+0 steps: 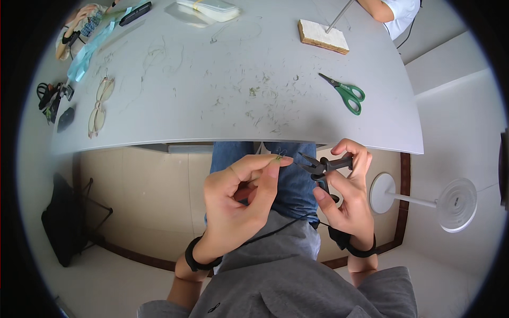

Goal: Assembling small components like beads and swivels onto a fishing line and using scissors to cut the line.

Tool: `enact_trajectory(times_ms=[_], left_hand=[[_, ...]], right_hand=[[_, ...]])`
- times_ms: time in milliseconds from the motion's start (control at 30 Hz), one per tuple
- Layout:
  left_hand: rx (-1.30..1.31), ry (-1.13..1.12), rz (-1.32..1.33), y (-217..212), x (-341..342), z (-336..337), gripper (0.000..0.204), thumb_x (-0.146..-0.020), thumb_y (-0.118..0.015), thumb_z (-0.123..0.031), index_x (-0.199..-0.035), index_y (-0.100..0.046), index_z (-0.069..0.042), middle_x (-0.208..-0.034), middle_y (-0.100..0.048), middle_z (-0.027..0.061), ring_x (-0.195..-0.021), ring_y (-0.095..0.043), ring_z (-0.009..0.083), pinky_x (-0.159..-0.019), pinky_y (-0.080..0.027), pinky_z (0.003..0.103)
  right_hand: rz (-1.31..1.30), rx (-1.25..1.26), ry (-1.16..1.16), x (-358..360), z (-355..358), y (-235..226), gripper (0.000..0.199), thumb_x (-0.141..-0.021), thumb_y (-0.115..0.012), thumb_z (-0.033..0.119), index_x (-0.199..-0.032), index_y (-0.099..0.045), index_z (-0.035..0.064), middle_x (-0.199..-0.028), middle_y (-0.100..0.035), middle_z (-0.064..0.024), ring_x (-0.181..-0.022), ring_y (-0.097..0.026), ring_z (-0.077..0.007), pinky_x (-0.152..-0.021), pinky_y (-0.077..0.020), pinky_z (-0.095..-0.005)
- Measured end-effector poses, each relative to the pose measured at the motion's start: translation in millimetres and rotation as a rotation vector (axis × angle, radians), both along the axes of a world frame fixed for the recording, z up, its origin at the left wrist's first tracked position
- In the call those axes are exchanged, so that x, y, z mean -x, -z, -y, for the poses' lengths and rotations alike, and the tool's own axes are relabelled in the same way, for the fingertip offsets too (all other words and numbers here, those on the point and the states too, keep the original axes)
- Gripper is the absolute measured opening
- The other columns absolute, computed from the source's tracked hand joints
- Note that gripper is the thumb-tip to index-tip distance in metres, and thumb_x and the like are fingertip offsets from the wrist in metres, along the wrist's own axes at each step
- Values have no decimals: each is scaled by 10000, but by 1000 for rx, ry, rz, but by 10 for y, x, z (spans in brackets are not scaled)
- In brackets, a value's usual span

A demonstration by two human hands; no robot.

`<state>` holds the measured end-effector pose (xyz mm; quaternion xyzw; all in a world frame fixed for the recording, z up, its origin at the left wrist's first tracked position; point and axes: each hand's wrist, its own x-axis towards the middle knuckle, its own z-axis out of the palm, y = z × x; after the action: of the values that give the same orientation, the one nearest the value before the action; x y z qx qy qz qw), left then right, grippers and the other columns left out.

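Between the thumb and forefinger of my left hand point(241, 193) is pinched a small piece of thin, twisted greenish wire point(280, 155). A fine strand seems to run back from it across the hand. My right hand point(347, 185) is wrapped around dark-handled pliers point(318, 168). Their jaws stand slightly apart, pointing left toward the wire without touching it. Both hands are raised over my lap, just off the table's near edge. Green-handled scissors point(347, 94) lie on the table at the right, and many small green clippings point(254, 95) are scattered over its middle.
A wooden block with a metal rod point(323, 37) stands at the back right, near another person's arm point(377, 9). Glasses point(99, 108) and a light blue ribbon point(87, 55) lie on the left. At the back is a clear plastic package point(207, 10). A white fan point(456, 204) stands at right.
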<state>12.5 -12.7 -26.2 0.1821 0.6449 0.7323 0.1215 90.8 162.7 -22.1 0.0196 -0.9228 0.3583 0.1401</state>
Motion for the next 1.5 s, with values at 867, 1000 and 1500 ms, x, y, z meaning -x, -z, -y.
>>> enact_trajectory(times_ms=[867,1000,1500], left_hand=[[68,-62,-84,70,-50,28,88,-847,-580,-9,-907,-624,38,-544,-410,-70,-487,-288,-19,-422,-217,153],[86,-69,-53,18,-41,-9,82,-839,-584,0,-899,-624,38,-534,-395,-73,-483,-280,-20,-424,-213,155],[156,-197,-204,121,-54,-51,102,-796,-595,62,-892,-621,41,-467,-329,-77,-441,-256,-24,-418,-206,155]], right_hand=[[-94,-265,-80,58,100,4,177,-649,-693,109,-706,-553,16,-1026,-492,-124,-859,-446,-269,-726,-331,-374],[-166,-278,-114,87,45,30,216,-621,-712,102,-674,-529,2,-961,-517,-133,-751,-486,-262,-642,-412,-367],[-221,-412,-81,115,151,78,236,-625,-717,118,-631,-512,1,-884,-523,-108,-637,-487,-219,-467,-429,-304]])
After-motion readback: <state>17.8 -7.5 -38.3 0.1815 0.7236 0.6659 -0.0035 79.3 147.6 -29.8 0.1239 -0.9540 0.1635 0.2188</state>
